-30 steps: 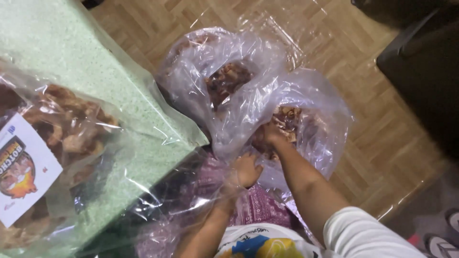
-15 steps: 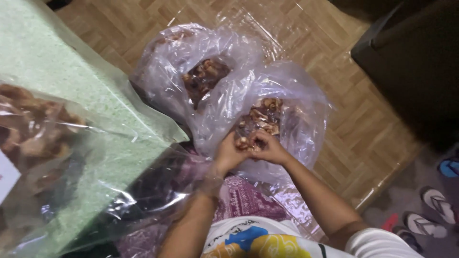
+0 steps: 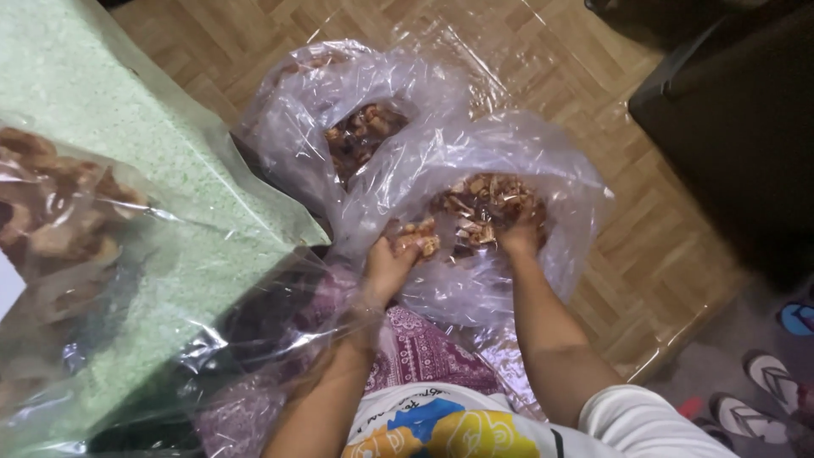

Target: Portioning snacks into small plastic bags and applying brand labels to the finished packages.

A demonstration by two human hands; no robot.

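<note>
Two large clear plastic bags of brown fried snack pieces stand on the wooden floor. My left hand (image 3: 392,261) is closed on a handful of snack pieces (image 3: 417,240) at the near bag's (image 3: 543,170) left rim. My right hand (image 3: 519,236) reaches down into the same bag, its fingers buried among the snack pieces (image 3: 485,203), so its grip is hidden. The second bag (image 3: 297,127) sits just behind, touching the first, with darker pieces (image 3: 363,129) inside.
A green speckled table (image 3: 127,170) under clear plastic sheeting fills the left. On it lies a clear packet of brown ring snacks (image 3: 59,229). A dark cabinet (image 3: 738,127) stands at the right. Sandals (image 3: 772,373) lie at the lower right.
Both hands have gone deeper into the near bag. My left hand rose from below the bag's rim and took up a handful of pieces.
</note>
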